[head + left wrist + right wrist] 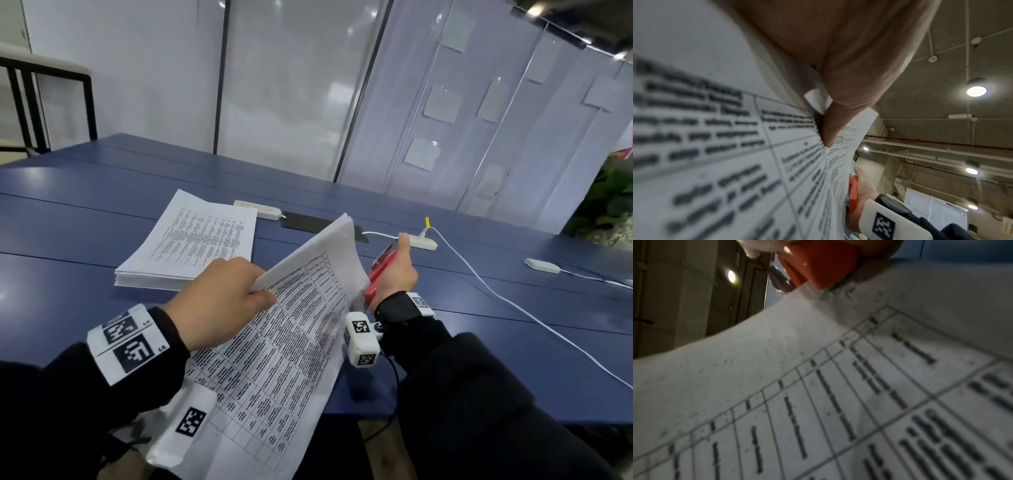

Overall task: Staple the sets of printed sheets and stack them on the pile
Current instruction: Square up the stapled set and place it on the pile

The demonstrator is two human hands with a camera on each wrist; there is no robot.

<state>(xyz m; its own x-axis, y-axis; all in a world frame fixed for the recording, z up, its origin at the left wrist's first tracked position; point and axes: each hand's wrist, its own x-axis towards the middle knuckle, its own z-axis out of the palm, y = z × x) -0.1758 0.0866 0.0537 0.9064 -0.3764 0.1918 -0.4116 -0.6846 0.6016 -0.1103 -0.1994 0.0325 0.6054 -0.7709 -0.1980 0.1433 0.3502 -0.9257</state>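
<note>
- Above the near edge of the table [85, 219], a set of printed sheets [274, 359] is held up at a slant by the left hand [219, 301], clear of the surface.
- The sheets are pinched at their left edge, with the thumb on top and the fingers [830, 129] curled beneath; a fold is raised in the paper at the pinch.
- A red stapler [380, 274] is gripped in the right hand [397, 274], with the fingers closed round it, just beside the right edge of the set; whether its mouth is already over the paper cannot be told.
- The set is judged light and limp: it bows under its own weight, and the loose sheets may slide apart and fan out.
- A firm pinch close to the corner to be stapled is judged best, so that the edges are kept square.
- The stapler is judged stiff, and is best squeezed along its whole length.
- The pile [186, 246] lies flat further back on the left of the table, well apart from the held set.
</note>
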